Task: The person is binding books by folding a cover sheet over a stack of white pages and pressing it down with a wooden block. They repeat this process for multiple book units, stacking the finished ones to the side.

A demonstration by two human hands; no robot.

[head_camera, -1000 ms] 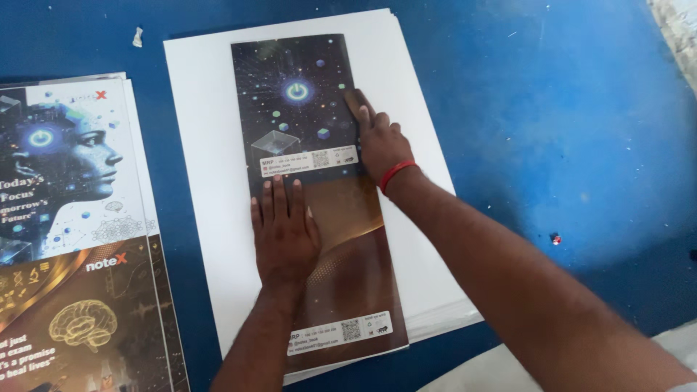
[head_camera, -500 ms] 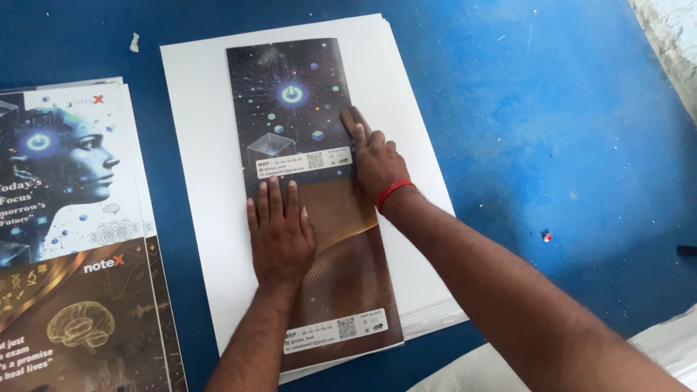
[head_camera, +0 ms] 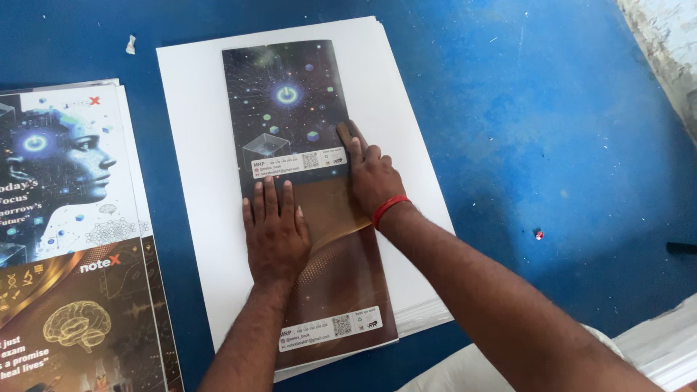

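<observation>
Both hands are flat, fingers together, on the dark cover (head_camera: 290, 131), which lies on a white paper stack (head_camera: 196, 145) on the blue table (head_camera: 544, 109). Left hand (head_camera: 274, 232) presses mid-cover, right hand (head_camera: 374, 178) along its right edge, and more printed covers (head_camera: 65, 239) sit at far left

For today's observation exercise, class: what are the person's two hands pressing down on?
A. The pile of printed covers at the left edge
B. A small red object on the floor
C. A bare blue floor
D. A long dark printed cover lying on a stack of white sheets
D: the left hand and the right hand both lie flat on the long dark printed cover, which rests on the stack of white sheets.
</observation>
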